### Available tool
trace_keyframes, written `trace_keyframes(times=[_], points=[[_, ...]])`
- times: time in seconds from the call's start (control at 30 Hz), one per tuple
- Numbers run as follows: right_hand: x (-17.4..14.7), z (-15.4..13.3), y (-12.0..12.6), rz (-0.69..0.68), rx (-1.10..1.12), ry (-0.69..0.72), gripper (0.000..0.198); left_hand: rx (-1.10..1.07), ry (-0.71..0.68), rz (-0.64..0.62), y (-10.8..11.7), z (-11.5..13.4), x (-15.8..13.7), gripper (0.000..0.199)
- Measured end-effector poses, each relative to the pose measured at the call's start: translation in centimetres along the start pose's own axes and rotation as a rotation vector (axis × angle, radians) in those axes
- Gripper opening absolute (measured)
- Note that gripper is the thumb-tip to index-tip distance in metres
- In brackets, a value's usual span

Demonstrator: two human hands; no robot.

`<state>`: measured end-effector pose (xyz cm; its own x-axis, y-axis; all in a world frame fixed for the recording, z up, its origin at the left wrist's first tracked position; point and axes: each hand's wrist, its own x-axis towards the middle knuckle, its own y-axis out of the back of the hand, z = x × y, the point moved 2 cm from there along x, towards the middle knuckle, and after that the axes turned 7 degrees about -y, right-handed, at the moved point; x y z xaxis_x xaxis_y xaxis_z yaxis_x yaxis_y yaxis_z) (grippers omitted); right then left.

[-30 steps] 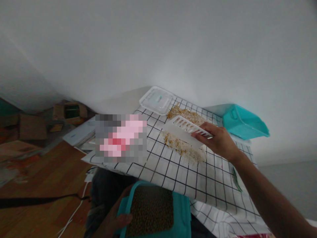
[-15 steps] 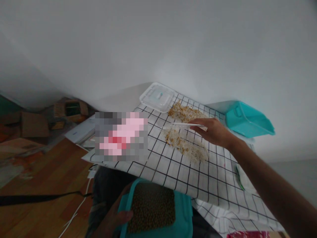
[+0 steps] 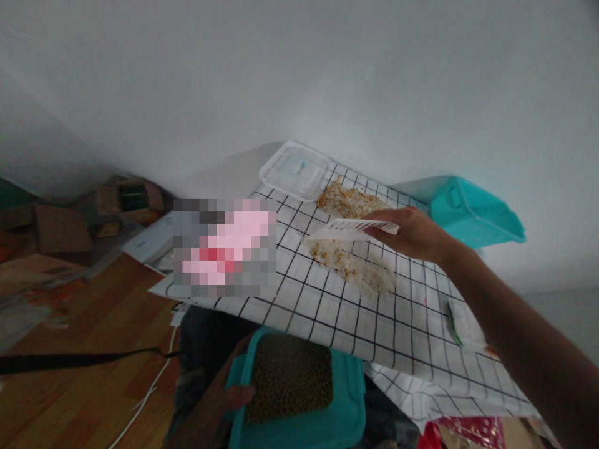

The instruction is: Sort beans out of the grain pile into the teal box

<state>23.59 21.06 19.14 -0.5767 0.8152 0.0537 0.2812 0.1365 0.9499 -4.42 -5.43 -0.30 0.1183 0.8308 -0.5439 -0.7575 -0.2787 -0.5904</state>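
Right hand (image 3: 412, 234) closed on one end of a white slotted scoop (image 3: 349, 229), held just above the grain piles (image 3: 353, 271) on the checked table (image 3: 327, 312), long axis running left from the fingers toward the blurred patch, nearly level. Left hand (image 3: 229, 399) gripping the near-left edge of a teal tub (image 3: 322, 424) full of brown pellets, below the table's front edge. Open cloth free toward the front edge and the right; clear lid (image 3: 294, 169) at the far edge by the wall, teal bin (image 3: 472, 212) close behind the right wrist.
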Motion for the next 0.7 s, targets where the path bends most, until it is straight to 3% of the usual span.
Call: trace_keyframes(times=[0.4, 0.7], points=[[-1.0, -0.1, 0.3, -0.027, 0.006, 0.042, 0.026, 0.042, 0.029, -0.05, 0.2, 0.3, 0.0, 0.079], [-2.8, -0.4, 0.4, 0.009, -0.017, -0.01, 0.025, 0.049, 0.007, -0.024, -0.4, 0.5, 0.0, 0.081]])
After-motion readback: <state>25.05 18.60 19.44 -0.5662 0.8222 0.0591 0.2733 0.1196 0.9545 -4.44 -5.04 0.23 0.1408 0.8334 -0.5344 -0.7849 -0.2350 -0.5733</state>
